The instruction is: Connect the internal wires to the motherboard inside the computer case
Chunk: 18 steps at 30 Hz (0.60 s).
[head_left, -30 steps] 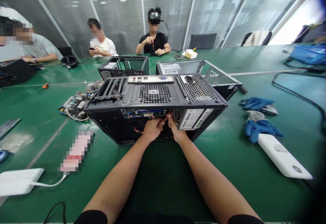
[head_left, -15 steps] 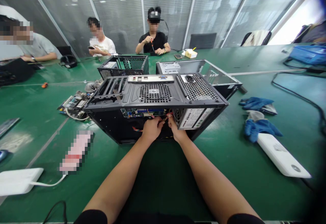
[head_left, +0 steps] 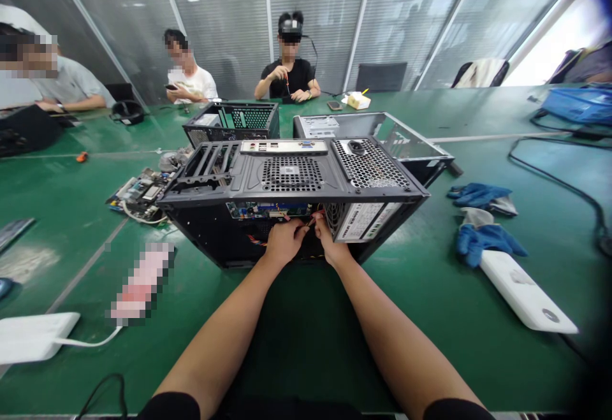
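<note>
Grip, left: your left hand (head_left: 284, 241) is curled almost into a fist at the open side of the computer case (head_left: 291, 174). The fingertips are tucked inside, so honestly I can't tell what it's got, if anything.
Grip, right: your right hand (head_left: 329, 245) looks pinched tight on the thin red and yellow wires (head_left: 312, 219), with its knuckles right up against your left hand.
Wires: just inside the case opening and under its upper panel, between the motherboard edge (head_left: 268, 211) and the power supply (head_left: 363, 219).
Case: sits on the green table (head_left: 306, 331) with its open side facing you, both forearms running straight into it.
Right of the case: blue gloves (head_left: 488, 238) and a white device (head_left: 523, 292), well apart from your hands.
Left of the case: loose circuit boards (head_left: 141, 194) lying near its corner.
Behind the case: two more opened cases, one silver (head_left: 382, 136) and one black (head_left: 234, 120), with other people sitting beyond them.
Risk 1: tugging on the wires themselves rather than on a plug could pull a lead out of its connector, imo.
Risk 2: you're working half blind under that panel, so a slip could jab a finger on the sheet-metal edge or knock the board.
Risk 3: a hard pull with both hands busy could drag the whole case toward you, since nothing is bracing it.
</note>
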Available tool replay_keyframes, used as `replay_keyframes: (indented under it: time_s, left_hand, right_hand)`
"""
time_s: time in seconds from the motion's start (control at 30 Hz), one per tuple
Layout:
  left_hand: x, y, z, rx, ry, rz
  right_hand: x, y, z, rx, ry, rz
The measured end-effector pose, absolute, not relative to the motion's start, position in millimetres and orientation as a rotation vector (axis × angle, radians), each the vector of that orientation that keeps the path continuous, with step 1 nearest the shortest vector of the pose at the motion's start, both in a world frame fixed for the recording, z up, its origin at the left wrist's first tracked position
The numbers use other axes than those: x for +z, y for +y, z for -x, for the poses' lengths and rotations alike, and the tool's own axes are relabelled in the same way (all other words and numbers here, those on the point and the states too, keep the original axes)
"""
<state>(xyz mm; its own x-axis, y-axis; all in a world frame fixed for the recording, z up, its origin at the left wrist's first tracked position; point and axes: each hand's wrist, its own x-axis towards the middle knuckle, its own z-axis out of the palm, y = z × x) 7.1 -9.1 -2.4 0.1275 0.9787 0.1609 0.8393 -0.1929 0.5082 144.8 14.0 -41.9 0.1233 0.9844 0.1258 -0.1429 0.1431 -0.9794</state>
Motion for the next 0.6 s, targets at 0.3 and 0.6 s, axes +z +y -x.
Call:
replay_keyframes:
  time_s: [0.3, 0.6]
  left_hand:
    - [-3.0, -13.7, -8.2, 0.613, 1.852, -2.186]
    - [0.9, -18.5, -10.4, 0.575, 1.873, -2.241]
  right_hand:
    - [-53.0, 18.1, -143.9, 1.133, -0.995, 1.08]
    - [-54.2, 19.8, -144.4, 1.101, -1.016, 1.114]
